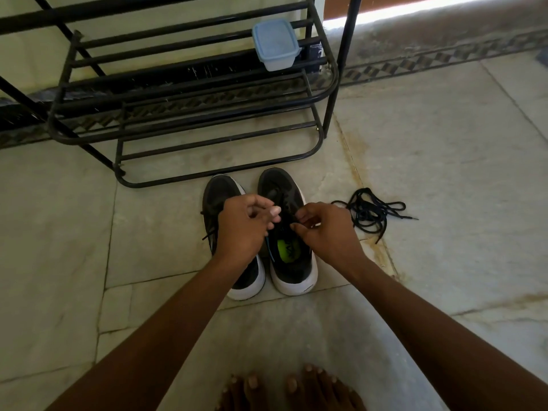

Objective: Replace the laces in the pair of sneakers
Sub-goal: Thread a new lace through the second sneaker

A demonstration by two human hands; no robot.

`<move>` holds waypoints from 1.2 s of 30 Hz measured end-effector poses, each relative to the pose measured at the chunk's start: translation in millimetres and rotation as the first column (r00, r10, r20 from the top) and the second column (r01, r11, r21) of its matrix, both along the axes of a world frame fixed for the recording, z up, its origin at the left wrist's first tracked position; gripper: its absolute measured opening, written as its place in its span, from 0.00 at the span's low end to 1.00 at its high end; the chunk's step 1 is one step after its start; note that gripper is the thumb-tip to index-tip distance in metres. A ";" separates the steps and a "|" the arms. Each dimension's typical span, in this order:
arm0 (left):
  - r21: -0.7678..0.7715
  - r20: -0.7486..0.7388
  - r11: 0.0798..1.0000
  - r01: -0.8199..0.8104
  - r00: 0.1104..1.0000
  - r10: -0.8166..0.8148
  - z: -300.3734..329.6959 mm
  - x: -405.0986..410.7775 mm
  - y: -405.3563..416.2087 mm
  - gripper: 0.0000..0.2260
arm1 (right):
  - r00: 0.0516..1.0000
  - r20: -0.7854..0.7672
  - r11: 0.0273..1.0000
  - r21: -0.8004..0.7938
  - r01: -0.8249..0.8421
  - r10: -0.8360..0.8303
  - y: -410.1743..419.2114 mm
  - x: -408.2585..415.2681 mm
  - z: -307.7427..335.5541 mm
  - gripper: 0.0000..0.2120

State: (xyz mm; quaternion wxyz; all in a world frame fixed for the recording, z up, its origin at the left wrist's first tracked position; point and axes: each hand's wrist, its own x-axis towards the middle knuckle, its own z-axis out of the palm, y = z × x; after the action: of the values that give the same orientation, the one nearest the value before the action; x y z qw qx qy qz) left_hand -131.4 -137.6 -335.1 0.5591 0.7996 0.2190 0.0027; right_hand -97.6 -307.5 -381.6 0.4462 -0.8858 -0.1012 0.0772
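Observation:
Two black sneakers with white soles stand side by side on the floor, toes away from me: the left sneaker (pixel 218 191) and the right sneaker (pixel 292 262), which has a green insole. Both hands hover over the lace area of the right sneaker. My left hand (pixel 244 225) has its fingers curled, pinching at the black lace there. My right hand (pixel 321 228) pinches the lace near the tongue. A lace end (pixel 209 234) sticks out left of the left sneaker. A loose bundle of black laces (pixel 372 213) lies on the floor to the right.
A black metal shoe rack (pixel 189 114) stands just behind the sneakers, with a pale blue lidded plastic box (pixel 275 44) on a shelf. The floor is light stone tile (pixel 444 143). My bare toes (pixel 284 390) show at the bottom edge.

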 end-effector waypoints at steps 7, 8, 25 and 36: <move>0.248 0.043 0.961 0.118 0.990 -0.132 -14.3 2.3 -13.2 0.02 | 0.975 -0.221 0.985 0.170 0.032 0.006 -9.4 9.8 -9.1 0.08; 0.278 0.050 0.953 0.123 0.989 -0.142 -14.1 2.5 -16.1 0.02 | 0.966 -0.259 0.975 0.217 0.040 0.018 -10.8 11.1 -9.5 0.09; 0.351 0.134 0.936 0.016 0.989 -0.068 -21.0 3.4 -27.3 0.03 | 0.918 -0.385 0.925 0.376 0.062 0.095 -14.6 13.2 -7.2 0.05; 0.369 0.126 0.929 0.019 0.989 -0.071 -25.0 2.0 -28.9 0.04 | 0.923 -0.368 0.925 0.379 0.035 0.116 -15.0 13.6 -6.3 0.04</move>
State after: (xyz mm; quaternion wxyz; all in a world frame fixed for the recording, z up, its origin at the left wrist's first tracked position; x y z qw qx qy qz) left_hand -129.4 -166.4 -360.1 0.4136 0.8927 0.1572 0.0857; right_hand -83.9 -322.5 -387.9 0.6181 -0.7482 -0.0438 0.2373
